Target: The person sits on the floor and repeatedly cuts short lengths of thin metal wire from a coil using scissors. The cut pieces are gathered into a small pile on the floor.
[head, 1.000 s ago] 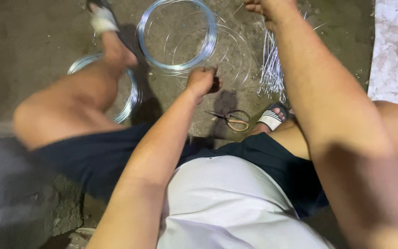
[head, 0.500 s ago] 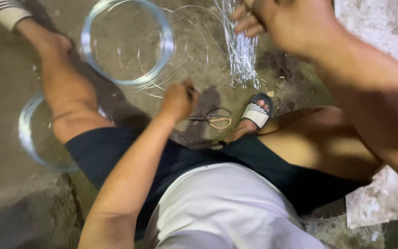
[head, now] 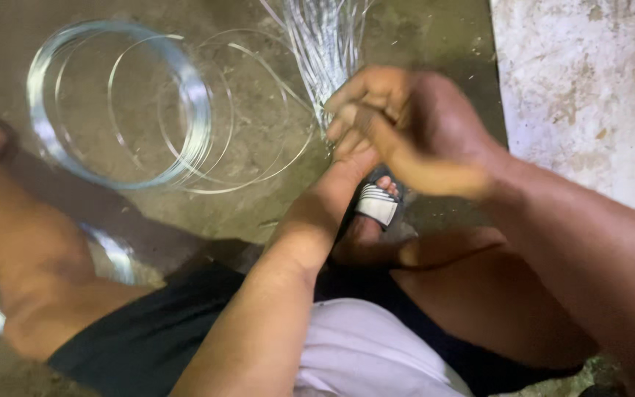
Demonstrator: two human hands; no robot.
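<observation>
Right hand (head: 413, 129) curled over left hand (head: 347, 173), fingers bunched at near end of cut wire bundle (head: 325, 44); exact grip hidden. Bundling judged underway; firmer pinch needed next. Wire coil (head: 115, 103) left.

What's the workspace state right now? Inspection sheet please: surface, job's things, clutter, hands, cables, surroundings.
Surface: bare, gritty concrete floor.
Job's things: big wire coil flat on the floor, loose loops spreading to its right; bundle of cut wires above the hands; second coil part hidden under the left leg.
Clutter: nothing seen.
Hands: right hand curled over the lower end of the cut wires; left hand pressed up beneath it, mostly hidden, grip cannot be told.
Cables: nothing seen apart from the wire.
Surroundings: pale rough slab at right; striped sandal on the right foot under the hands; person seated in dark shorts and a white shirt.
</observation>
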